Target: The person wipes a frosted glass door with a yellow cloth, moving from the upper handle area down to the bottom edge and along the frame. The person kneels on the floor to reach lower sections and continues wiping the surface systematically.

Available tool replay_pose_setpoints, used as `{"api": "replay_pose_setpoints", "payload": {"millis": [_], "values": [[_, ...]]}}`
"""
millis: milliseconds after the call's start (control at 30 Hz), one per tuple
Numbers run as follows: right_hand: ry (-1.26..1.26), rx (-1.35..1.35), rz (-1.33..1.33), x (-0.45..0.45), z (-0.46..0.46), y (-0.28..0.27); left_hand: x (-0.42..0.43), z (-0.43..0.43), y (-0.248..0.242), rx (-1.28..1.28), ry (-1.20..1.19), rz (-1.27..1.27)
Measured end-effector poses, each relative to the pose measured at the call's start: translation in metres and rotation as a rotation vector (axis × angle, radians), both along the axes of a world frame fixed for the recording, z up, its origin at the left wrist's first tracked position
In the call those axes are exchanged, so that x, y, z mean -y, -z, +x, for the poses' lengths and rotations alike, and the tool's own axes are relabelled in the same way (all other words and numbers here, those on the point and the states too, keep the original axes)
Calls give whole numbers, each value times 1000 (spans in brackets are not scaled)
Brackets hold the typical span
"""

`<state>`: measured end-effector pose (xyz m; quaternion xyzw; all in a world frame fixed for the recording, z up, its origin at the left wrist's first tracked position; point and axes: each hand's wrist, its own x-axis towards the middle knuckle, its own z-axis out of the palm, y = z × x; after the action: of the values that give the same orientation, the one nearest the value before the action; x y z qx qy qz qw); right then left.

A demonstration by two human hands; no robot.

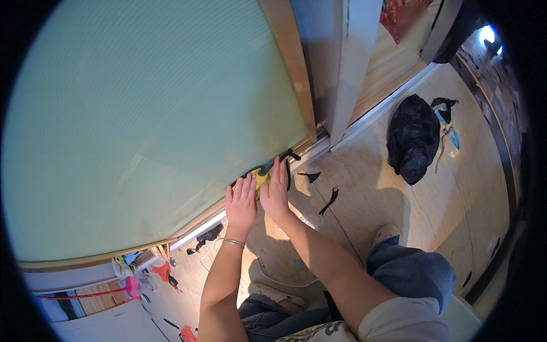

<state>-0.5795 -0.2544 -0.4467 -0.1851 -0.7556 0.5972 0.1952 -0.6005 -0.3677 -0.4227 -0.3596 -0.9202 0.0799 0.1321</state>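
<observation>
Both hands reach to the lower edge of a large pale green ribbed panel (162,128), near the centre of the view. There a yellow cloth item with black trim (260,178) lies against the frame. My left hand (241,203) rests flat on its left part, fingers extended, a metal bangle at the wrist. Close beside it, my right hand (274,192) presses its right part, fingers straight and together. Black strap-like ends (292,154) stick out past the right fingertips. The palms and most of the cloth beneath them are hidden.
A black plastic bag (413,137) lies on the tiled floor (363,188) at right, beside blue and black scraps. Black scraps (330,201) and a white cord (286,284) lie near my feet. An orange-red item (162,271) and a pink item (133,287) are lower left.
</observation>
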Motion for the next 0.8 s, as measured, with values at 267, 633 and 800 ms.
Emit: {"api": "replay_pose_setpoints", "payload": {"millis": [267,633,800], "values": [[249,-96,45,-42,-23,-23,-31,1,-9,-36,32,-11],[-1,113,-36,20,14,20,5,3,16,90,26,-333],[122,135,-105,14,-3,9,37,4,6,75,6,-357]]}}
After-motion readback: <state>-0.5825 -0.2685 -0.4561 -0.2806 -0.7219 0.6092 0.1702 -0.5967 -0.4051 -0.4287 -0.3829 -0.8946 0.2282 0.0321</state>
